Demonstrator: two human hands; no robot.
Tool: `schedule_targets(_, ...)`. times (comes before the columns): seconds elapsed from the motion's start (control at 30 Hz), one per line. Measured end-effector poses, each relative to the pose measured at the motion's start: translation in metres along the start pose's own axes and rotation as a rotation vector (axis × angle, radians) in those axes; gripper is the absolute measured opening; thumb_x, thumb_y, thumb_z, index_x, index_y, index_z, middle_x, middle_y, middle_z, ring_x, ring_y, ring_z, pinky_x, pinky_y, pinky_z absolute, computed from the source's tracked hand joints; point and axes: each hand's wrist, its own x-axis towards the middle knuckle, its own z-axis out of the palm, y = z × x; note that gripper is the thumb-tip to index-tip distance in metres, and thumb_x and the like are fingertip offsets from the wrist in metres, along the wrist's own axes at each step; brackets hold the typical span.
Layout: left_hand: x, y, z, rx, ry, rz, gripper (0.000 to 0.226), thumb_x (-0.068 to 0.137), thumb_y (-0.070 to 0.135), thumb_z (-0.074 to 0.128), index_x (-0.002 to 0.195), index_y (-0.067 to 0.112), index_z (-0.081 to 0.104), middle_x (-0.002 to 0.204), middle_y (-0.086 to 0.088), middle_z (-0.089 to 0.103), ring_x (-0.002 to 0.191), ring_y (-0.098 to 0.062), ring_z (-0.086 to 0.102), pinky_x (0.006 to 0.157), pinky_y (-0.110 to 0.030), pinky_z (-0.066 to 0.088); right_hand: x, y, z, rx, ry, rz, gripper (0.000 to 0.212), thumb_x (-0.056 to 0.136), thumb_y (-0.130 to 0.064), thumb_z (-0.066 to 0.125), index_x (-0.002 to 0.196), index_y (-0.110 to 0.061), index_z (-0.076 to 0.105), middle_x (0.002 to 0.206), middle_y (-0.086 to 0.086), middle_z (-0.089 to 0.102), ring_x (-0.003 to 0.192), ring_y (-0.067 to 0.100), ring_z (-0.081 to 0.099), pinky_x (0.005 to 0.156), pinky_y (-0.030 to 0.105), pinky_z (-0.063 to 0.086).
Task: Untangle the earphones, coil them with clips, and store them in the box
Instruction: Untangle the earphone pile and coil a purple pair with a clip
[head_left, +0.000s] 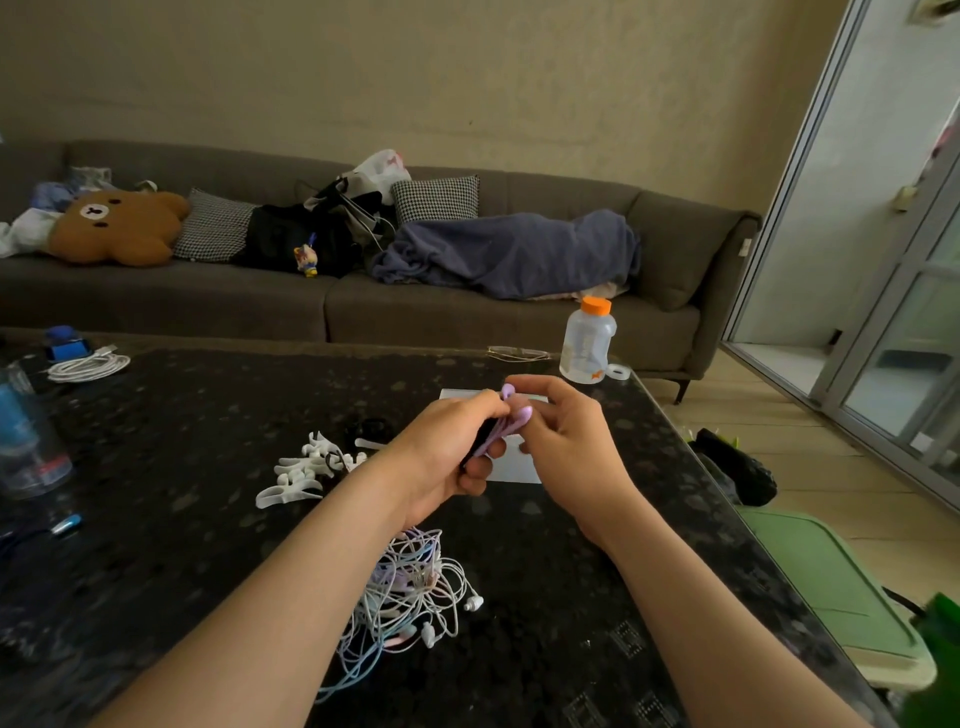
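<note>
Left hand (452, 447) has its fingers curled round a bundle of purple earphones (521, 414), held just above the white box (519, 467) on the tabletop (208, 441). Right hand (566, 441) pinches a purple earbud at the bundle's top, also over the box. Tangled earphone pile (410, 587) lies nearer the person than the box, by the left wrist. White clips (301, 467) are heaped left of the box. Orange-capped bottle (589, 340) stands beyond the box, slightly right.

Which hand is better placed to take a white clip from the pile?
Left, probably: the white clips lie beside the left hand; the right hand is farther, though both hold the purple earphones.
</note>
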Motion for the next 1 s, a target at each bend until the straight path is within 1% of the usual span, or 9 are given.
schedule_targets(0.17,0.007,-0.001,0.001,-0.058,0.003,-0.028,0.034,0.105,0.045,0.058,0.088,0.022,0.075,0.075,0.0,0.053,0.056,-0.01,0.04,0.053,-0.026,0.03,0.005,0.007,0.004,-0.045,0.002,0.037,0.029,0.11,-0.016,0.053,0.132,-0.025,0.069,0.106,-0.011,0.076,0.097,-0.003,0.071,0.082,0.023,0.058)
schedule_targets(0.27,0.012,-0.003,-0.002,-0.096,-0.011,-0.053,0.046,0.108,0.053,0.049,0.095,0.018,0.075,0.076,-0.003,0.056,0.058,-0.012,0.043,0.055,-0.028,0.032,0.008,0.008,0.005,-0.145,0.0,0.013,0.031,0.112,-0.024,0.049,0.135,-0.027,0.069,0.111,-0.012,0.075,0.099,-0.002,0.069,0.082,0.018,0.057)
schedule_targets(0.33,0.018,-0.004,-0.004,-0.093,0.005,-0.064,0.056,0.11,0.057,0.039,0.1,0.014,0.074,0.076,-0.004,0.058,0.059,-0.014,0.043,0.056,-0.029,0.032,0.01,0.008,0.004,-0.151,-0.026,0.014,0.031,0.112,-0.03,0.048,0.134,-0.026,0.071,0.108,-0.012,0.075,0.101,0.002,0.07,0.09,0.023,0.057)
schedule_targets(0.5,0.026,-0.005,-0.009,-0.037,0.035,-0.05,0.052,0.112,0.052,0.038,0.106,0.012,0.071,0.077,-0.005,0.056,0.059,-0.014,0.042,0.056,-0.03,0.031,0.016,0.013,0.004,-0.166,-0.024,0.013,0.028,0.108,-0.035,0.056,0.128,-0.032,0.076,0.103,-0.012,0.077,0.092,0.003,0.069,0.079,0.02,0.053)
schedule_targets(0.6,0.029,-0.008,-0.01,-0.023,0.039,-0.045,0.05,0.112,0.053,0.041,0.119,0.014,0.071,0.075,-0.003,0.059,0.061,-0.014,0.042,0.056,-0.03,0.03,0.021,0.017,-0.002,-0.12,0.073,0.024,0.018,0.1,-0.029,0.072,0.114,-0.03,0.082,0.088,-0.007,0.079,0.058,0.002,0.06,0.054,0.013,0.045)
schedule_targets(0.73,0.033,-0.009,-0.009,-0.063,0.074,-0.052,0.045,0.111,0.052,0.044,0.112,0.015,0.071,0.079,-0.004,0.062,0.063,-0.014,0.045,0.055,-0.029,0.033,0.022,0.015,0.0,0.025,0.121,0.105,0.019,0.105,-0.035,0.064,0.108,-0.026,0.08,0.087,-0.006,0.076,0.075,0.009,0.071,0.067,0.021,0.056)
schedule_targets(0.8,0.035,-0.009,-0.009,-0.074,0.107,-0.051,0.045,0.112,0.049,0.042,0.108,0.015,0.071,0.081,-0.005,0.061,0.063,-0.015,0.046,0.055,-0.029,0.033,0.022,0.008,0.002,0.127,0.098,0.204,0.032,0.108,-0.043,0.054,0.106,-0.02,0.076,0.082,0.003,0.074,0.067,0.017,0.071,0.063,0.027,0.059)
schedule_targets(0.87,0.037,-0.01,-0.01,-0.067,0.141,-0.043,0.047,0.113,0.047,0.039,0.106,0.014,0.071,0.081,-0.005,0.062,0.063,-0.015,0.046,0.055,-0.029,0.033,0.019,0.003,0.001,0.148,0.022,0.238,0.033,0.104,-0.046,0.061,0.105,-0.016,0.073,0.075,0.005,0.075,0.063,0.021,0.072,0.061,0.032,0.061)
schedule_targets(1.0,0.038,-0.011,-0.013,-0.018,0.194,-0.036,0.048,0.112,0.045,0.039,0.116,0.011,0.072,0.08,-0.005,0.06,0.063,-0.015,0.046,0.053,-0.028,0.033,0.016,0.002,0.0,0.108,-0.081,0.193,0.014,0.096,-0.024,0.077,0.105,-0.014,0.075,0.077,0.004,0.078,0.067,0.023,0.075,0.067,0.035,0.064)
